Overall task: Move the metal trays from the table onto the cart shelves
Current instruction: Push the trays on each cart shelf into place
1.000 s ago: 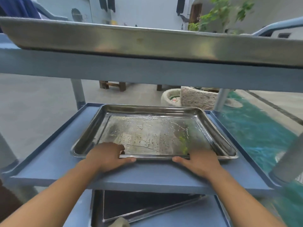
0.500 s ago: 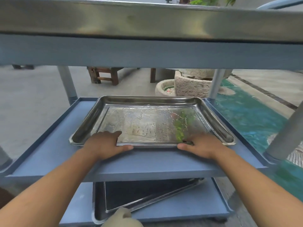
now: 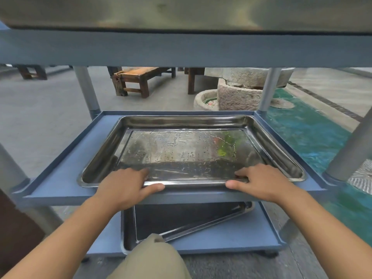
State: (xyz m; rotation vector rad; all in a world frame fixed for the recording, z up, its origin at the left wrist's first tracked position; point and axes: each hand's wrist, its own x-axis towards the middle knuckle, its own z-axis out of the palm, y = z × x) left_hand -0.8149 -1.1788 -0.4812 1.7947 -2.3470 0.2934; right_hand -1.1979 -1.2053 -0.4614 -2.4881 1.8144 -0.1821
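A wet, shiny metal tray (image 3: 187,152) lies flat on the blue middle shelf (image 3: 58,178) of the cart. My left hand (image 3: 124,186) grips the tray's near rim on the left, fingers inside and thumb under the edge. My right hand (image 3: 259,182) grips the same rim on the right. Another metal tray (image 3: 201,15) rests on the top shelf, filling the upper edge of the view. On the bottom shelf (image 3: 231,240) are two more trays (image 3: 177,220), one lying crooked in the other.
Grey cart posts (image 3: 86,89) stand at the corners. Behind the cart are a wooden bench (image 3: 138,79), stone basins (image 3: 237,93) and a green floor strip (image 3: 314,137) on the right. My knee (image 3: 153,258) is at the bottom centre.
My view has dropped lower and nearer to the middle shelf. Both hands have kept hold of the tray's near rim, and the tray sits further in on the shelf.
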